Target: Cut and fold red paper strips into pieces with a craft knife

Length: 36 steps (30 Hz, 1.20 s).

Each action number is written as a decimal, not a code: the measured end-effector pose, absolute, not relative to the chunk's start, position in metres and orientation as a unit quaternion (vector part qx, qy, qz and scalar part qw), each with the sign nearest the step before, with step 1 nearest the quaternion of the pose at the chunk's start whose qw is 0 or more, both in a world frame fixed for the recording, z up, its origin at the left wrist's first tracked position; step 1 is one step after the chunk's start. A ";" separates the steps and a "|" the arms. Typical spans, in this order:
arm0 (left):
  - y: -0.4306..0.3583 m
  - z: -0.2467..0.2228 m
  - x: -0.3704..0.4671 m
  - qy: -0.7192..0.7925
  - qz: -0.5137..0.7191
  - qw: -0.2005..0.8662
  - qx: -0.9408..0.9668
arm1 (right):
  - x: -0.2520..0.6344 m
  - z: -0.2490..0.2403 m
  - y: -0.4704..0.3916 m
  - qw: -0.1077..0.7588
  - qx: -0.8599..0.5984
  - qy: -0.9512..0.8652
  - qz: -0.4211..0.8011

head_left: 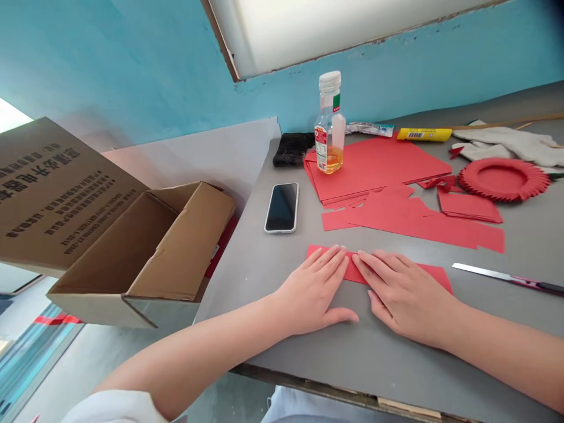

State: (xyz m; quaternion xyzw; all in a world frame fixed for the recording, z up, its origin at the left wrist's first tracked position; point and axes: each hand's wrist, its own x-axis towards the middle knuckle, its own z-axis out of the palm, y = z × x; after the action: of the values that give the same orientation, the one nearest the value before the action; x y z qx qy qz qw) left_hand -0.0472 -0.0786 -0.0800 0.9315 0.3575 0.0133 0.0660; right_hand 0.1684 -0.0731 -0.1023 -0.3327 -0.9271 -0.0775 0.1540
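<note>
A long strip of red paper (430, 272) lies flat on the grey table, partly covered by both hands. My left hand (315, 288) rests on its left part, fingers stretched out flat and thumb spread away over the table. On the middle of the strip lies my right hand (403, 296), its fingers extended and pressing down, thumb resting lower on the table. The fingertips of the two hands nearly meet. To the right of the strip is a utility knife (506, 276) with its blade out. Cut red paper pieces (409, 217) lie just beyond the hands.
A bottle (329, 126) stands on stacked red paper (383, 164). A phone (282, 208) lies near the left table edge. Further right are a yellow glue tube (424, 134), a pleated red paper ring (504, 179) and white gloves (506, 141). An open cardboard box (176, 247) stands left.
</note>
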 end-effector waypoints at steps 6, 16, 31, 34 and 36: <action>-0.071 -0.086 -0.045 0.361 0.029 0.131 0.923 | 0.168 -0.104 -0.071 0.134 -0.322 -0.936 -0.045; -0.070 -0.081 -0.045 0.361 0.020 0.144 0.921 | 0.197 -0.083 -0.058 0.132 -0.335 -0.923 0.137; -0.071 -0.081 -0.047 0.309 -0.016 0.117 0.944 | 0.209 -0.107 -0.055 0.252 -0.320 -0.908 0.099; -0.071 -0.082 -0.046 0.326 -0.018 0.100 0.940 | 0.209 -0.102 -0.057 0.246 -0.329 -0.908 0.084; -0.071 -0.082 -0.045 0.337 -0.016 0.081 0.938 | 0.211 -0.098 -0.058 0.223 -0.340 -0.911 0.065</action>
State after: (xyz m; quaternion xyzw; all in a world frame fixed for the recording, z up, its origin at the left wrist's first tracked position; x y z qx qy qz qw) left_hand -0.0452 -0.0706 -0.0822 0.9379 0.3369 -0.0159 0.0806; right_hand 0.2114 -0.0579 -0.0984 -0.3400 -0.9112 0.0654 0.2232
